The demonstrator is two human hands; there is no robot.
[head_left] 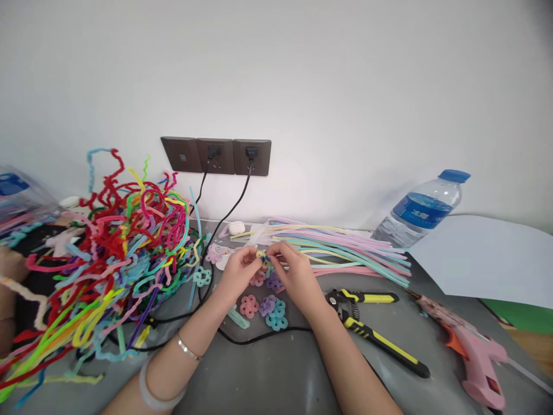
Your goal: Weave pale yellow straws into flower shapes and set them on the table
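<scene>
Both hands meet near the middle of the table, fingertips pinched on a small pale-yellow looped pipe cleaner piece (260, 255). My left hand (238, 272) grips its left side, and my right hand (294, 270) holds it from the right. The fingers cover much of the piece, so its full shape is hidden. Just below lie several finished-looking pipe cleaner flowers: a pink flower (249, 306), a purple flower (268, 305) and a teal flower (276, 317). Another teal flower (202, 276) lies left of my left hand.
A tangled heap of colourful pipe cleaners (142, 230) fills the left, beside another person's hand (11, 271). Behind my hands lie straight pastel pipe cleaners (345, 248). Wire strippers (367, 323), a pink glue gun (470, 351), a water bottle (423, 207) and black cables (254, 340) surround the workspace.
</scene>
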